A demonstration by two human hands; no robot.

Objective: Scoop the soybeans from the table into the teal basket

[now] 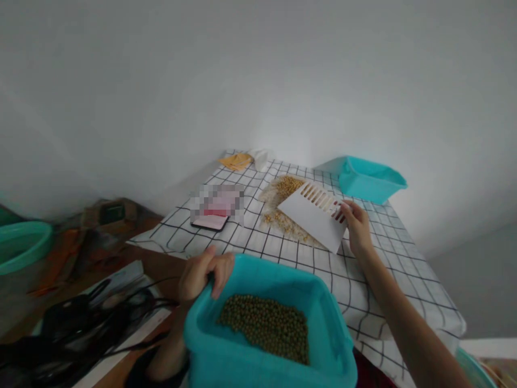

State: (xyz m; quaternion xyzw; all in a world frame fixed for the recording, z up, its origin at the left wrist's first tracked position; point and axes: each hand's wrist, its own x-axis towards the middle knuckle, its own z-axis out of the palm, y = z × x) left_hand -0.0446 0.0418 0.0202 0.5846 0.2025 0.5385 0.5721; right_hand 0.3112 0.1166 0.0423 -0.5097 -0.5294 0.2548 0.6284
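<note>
My left hand (208, 272) is closed over the left rim of a turquoise plastic bin (274, 277) in the foreground. Inside it lies a layer of small round greenish-brown balls (269, 326), like beans or beads. Farther off, above the checked tablecloth (246, 237), my right hand (357, 223) pinches the right end of a thin white slotted board (313, 221). The board is tilted, its row of slots along the far edge. Partly hidden under it are golden-yellow kernels (288, 186), heaped and scattered on what looks like clear plastic.
A second turquoise bin (367, 180) stands at the table's back right, by the wall. A phone (212, 220) lies left of the kernels. A yellow cloth (236, 161) and white cloth (260, 158) sit at the back. Dark cables (89, 318) and a green basin (24, 242) are at left.
</note>
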